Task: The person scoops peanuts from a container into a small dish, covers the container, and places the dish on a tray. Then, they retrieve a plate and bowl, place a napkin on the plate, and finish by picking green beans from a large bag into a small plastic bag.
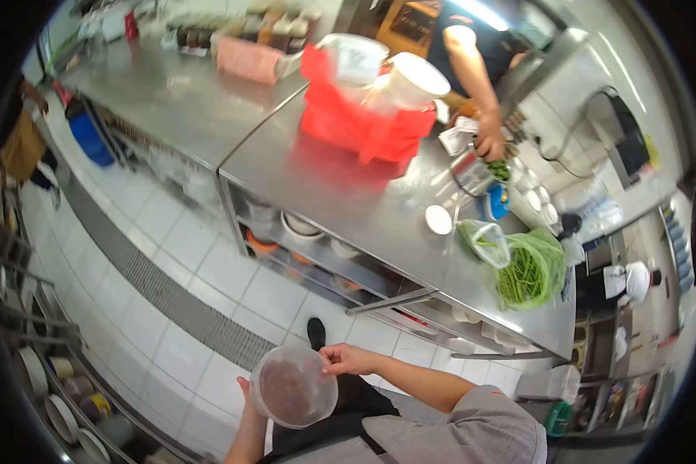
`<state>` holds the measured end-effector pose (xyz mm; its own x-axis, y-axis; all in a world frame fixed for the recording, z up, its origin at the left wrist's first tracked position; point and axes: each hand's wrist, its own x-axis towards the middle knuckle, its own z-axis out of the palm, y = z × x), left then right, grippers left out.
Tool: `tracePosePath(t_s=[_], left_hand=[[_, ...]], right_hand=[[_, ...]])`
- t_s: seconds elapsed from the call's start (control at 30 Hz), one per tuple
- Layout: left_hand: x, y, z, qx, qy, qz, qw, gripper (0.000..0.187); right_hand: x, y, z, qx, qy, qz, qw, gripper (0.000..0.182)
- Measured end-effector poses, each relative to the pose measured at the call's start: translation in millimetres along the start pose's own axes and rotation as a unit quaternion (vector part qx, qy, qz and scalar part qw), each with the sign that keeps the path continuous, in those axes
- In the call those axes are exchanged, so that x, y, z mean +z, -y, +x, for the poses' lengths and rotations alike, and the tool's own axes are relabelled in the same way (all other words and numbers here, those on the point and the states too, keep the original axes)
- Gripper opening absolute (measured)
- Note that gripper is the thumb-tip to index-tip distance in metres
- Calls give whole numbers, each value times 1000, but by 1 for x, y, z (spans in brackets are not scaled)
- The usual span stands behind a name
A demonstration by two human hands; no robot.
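Translucent round plastic container (294,388) is held low in front of the wearer's body, over the tiled floor (174,348) and well apart from the steel worktable (325,185). Its rim is grasped at the upper right by the thumb and fingers of the right hand (349,360). The left hand (247,393) is seen at the opposite side, partly covered by the container; whether it is closed on the wall cannot be told. A reddish-brown tone is seen through the plastic.

On the worktable, white tubs (417,80) are partly surrounded by a red plastic bag (356,127). Near its far edge, a metal pot (472,172) with green leaves (499,169) is reached into by a co-worker's hand (489,138). A blue packet (495,199) is placed just beside the pot, and a white round lid (438,220) is laid nearer the wearer. Long green beans (527,271) are held in a clear plastic bag (553,259) at the right end.
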<state>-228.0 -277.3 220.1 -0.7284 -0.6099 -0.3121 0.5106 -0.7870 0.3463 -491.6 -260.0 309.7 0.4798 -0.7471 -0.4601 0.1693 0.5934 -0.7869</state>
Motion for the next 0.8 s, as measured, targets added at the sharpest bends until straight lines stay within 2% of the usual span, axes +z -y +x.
tracePosePath(t_s=[0.03, 0.1, 0.17, 0.2, 0.23, 0.3, 0.33, 0.4, 0.43, 0.53, 0.6, 0.63, 0.7, 0.77, 0.8], left_hand=[[16, -8, -2, 10, 12, -28, 999, 101], [66, -27, 0, 28, 17, 7, 999, 99], [98, -42, 4, 7, 73, -12, 997, 94], [115, -46, 7, 3, 82, -28, 996, 89], [132, -51, 12, 3, 89, -19, 996, 89], [159, -60, 26, -6, 119, 39, 992, 86], [160, -61, 40, -21, 150, 40, 988, 87], [191, -67, 62, -55, 165, 63, 983, 86], [203, -68, 71, -86, 178, 79, 977, 86], [221, -66, 103, -72, 182, 71, 978, 85], [230, -63, 128, -39, 173, 65, 982, 84], [233, -63, 140, -34, 167, 66, 983, 84], [236, -60, 161, -70, 114, 53, 990, 83], [245, -54, 182, -49, 77, 62, 994, 85], [254, -53, 193, -30, 90, 68, 993, 86]], right_hand=[[8, 20, -8, -37, -7, -33, 999, 18], [17, 51, -22, -91, -16, -79, 993, 19], [17, 75, -35, -87, -27, -128, 988, 21], [12, 94, -42, -71, -25, -213, 974, 21], [11, 114, -48, -120, -75, -319, 937, 24], [10, 148, -48, -213, -218, -366, 879, 26], [12, 167, -46, -218, -221, -364, 878, 26], [19, 204, -40, -369, -260, -401, 797, 28], [20, 216, -39, -371, -263, -398, 797, 28], [7, 244, -36, -338, -228, -448, 796, 33], [-8, 259, -32, -391, -274, -478, 737, 38], [-15, 265, -30, -393, -267, -475, 741, 38], [-26, 272, -24, -447, -294, -491, 687, 36], [-44, 282, -21, -438, -298, -500, 685, 33], [-54, 288, -21, -427, -310, -516, 675, 31]])
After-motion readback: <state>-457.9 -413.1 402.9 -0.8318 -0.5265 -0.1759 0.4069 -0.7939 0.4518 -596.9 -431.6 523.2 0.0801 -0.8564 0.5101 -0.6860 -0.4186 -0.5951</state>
